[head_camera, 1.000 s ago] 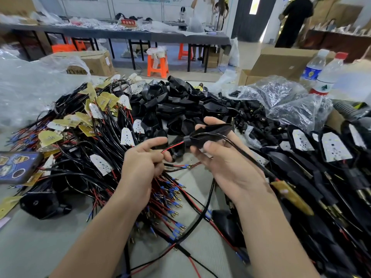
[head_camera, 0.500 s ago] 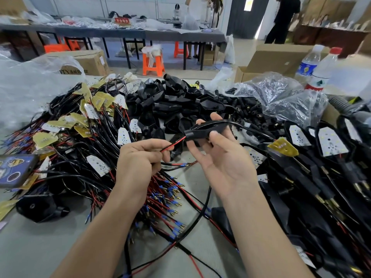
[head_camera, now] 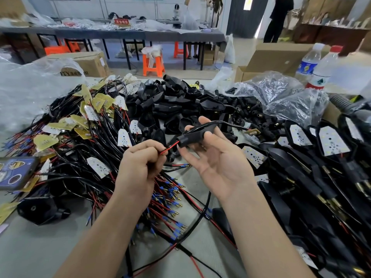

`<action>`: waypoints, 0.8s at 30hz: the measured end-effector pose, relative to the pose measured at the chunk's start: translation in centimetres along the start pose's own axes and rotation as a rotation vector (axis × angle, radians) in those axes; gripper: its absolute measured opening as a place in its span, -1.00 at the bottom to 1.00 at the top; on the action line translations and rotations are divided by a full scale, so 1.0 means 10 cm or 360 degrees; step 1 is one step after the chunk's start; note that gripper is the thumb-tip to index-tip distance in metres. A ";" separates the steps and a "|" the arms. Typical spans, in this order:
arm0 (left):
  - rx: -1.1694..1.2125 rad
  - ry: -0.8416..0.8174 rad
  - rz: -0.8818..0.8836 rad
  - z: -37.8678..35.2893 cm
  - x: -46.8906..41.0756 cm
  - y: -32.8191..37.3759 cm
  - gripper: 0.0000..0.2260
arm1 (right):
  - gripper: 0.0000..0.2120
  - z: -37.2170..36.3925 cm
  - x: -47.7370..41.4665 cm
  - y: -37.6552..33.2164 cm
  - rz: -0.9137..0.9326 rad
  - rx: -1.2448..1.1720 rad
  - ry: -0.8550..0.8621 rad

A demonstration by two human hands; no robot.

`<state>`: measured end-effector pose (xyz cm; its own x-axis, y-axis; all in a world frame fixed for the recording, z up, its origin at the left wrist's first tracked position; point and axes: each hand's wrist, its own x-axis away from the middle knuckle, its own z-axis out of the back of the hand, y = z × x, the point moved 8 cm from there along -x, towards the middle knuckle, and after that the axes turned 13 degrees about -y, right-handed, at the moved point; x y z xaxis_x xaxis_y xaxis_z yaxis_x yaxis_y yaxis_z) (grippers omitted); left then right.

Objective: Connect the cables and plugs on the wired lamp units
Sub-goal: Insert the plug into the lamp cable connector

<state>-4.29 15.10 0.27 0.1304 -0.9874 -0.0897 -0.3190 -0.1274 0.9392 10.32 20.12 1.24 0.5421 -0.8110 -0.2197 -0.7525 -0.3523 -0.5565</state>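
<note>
The lamp housing point(head_camera: 192, 135) is moulded in black plastic with a smooth, matt finish. The red wire point(head_camera: 170, 148) is sheathed in slightly glossy plastic. Brass-coloured metal is seen on the terminals point(head_camera: 166, 194), which are sleeved in blue plastic. The bags point(head_camera: 291, 103) are made of clear, crinkled, glossy film. Brown matt cardboard is shown by the box point(head_camera: 86, 63), and the desk point(head_camera: 40, 247) is finished grey, smooth and matt.
</note>
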 end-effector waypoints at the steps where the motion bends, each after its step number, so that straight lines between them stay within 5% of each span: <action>1: -0.0074 0.0009 -0.0044 0.01 0.00 0.02 -0.80 | -0.57 -0.01 0.00 0.01 0.0012 -0.0034 0.0012; 5: -0.0632 0.0130 -0.0330 0.08 0.04 0.21 -0.74 | -0.78 -0.02 0.00 0.06 0.0036 -0.0118 0.0107; 7: -0.0916 0.0213 -0.0418 0.09 0.07 0.27 -0.71 | -0.72 0.01 0.02 0.06 0.0068 -0.0034 0.0217; 13: -0.1682 -0.0072 -0.0146 -0.12 0.06 0.15 -0.74 | -0.63 -0.04 0.04 -0.04 0.0130 0.0159 0.0097; 19: -0.1264 -0.0331 -0.0088 -0.29 0.05 0.04 -0.80 | -0.58 0.04 0.04 -0.05 -0.0001 0.0234 0.0023; 24: -0.1115 -0.0053 -0.0266 -0.22 0.07 0.14 -0.71 | -0.62 0.05 0.00 -0.04 0.0027 0.0083 0.0011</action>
<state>-2.58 14.46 2.23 0.0926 -0.9638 -0.2501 0.3814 -0.1977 0.9030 10.78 20.43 1.07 0.5267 -0.8200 -0.2242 -0.7411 -0.3137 -0.5936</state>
